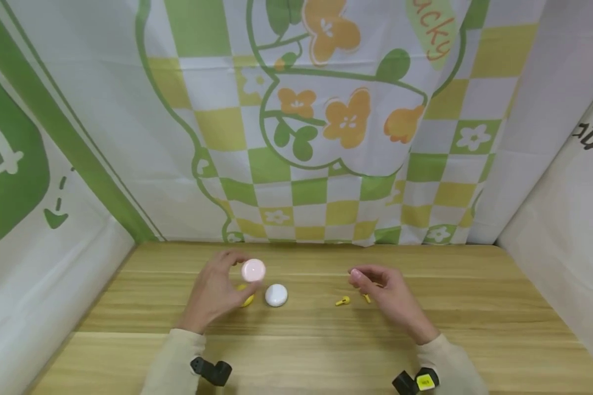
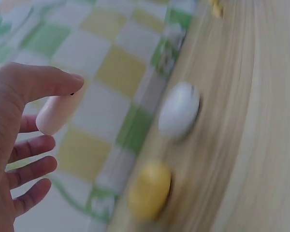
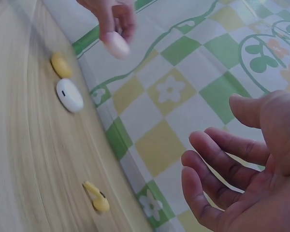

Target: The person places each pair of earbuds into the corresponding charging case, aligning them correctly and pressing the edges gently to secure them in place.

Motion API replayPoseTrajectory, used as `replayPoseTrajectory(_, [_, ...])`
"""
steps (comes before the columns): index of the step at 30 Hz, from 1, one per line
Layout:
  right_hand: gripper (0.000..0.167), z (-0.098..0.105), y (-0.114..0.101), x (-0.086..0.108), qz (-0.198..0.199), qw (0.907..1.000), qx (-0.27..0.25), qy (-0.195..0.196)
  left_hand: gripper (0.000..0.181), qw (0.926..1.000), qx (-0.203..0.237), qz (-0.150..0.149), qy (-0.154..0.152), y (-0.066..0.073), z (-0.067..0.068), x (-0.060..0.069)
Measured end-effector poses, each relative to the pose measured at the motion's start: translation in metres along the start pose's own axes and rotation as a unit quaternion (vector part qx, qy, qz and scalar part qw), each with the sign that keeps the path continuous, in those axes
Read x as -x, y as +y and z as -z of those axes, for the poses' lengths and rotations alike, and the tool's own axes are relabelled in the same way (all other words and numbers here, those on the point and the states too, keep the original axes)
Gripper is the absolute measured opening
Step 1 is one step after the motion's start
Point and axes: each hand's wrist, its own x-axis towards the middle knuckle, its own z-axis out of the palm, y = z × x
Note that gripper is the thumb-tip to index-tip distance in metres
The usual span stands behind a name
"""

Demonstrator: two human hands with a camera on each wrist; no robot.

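Note:
My left hand (image 1: 212, 291) pinches a round pink earbud case (image 1: 253, 270) by its edge, between thumb and fingers, above the table. Below it on the wood lies a yellow case (image 2: 150, 190), partly hidden by the hand in the head view. Beside that is a white, rounded earbud case (image 1: 277, 295), its small dark slot visible in the right wrist view. My right hand (image 1: 386, 293) hovers with loosely bent fingers and nothing between them. Near it lie a yellow earbud (image 1: 343, 300) and a second yellow earbud (image 1: 367, 298), partly covered by the hand.
The wooden table (image 1: 296, 356) runs back to a printed cloth (image 1: 301, 192) with green and yellow checks, hanging behind it. White cloth sides stand at left and right. A black camera mount is strapped on each wrist.

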Motion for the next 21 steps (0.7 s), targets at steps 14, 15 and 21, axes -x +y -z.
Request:
replayPoseTrajectory(14, [0.035, 0.021, 0.020, 0.005, 0.006, 0.9960, 0.089, -0.006, 0.051, 0.9897, -0.068, 0.109, -0.064, -0.077, 0.037, 0.019])
replayPoseTrajectory(15, [0.035, 0.022, 0.020, 0.006, 0.001, 0.9958, 0.091, -0.007, 0.051, 0.9879, -0.074, 0.116, -0.071, -0.080, 0.037, 0.020])
replayPoseTrajectory(21, [0.040, 0.022, 0.023, 0.008, -0.019, 0.9953, 0.094, -0.014, 0.055, 0.9798, -0.106, 0.138, -0.099, -0.093, 0.035, 0.023])
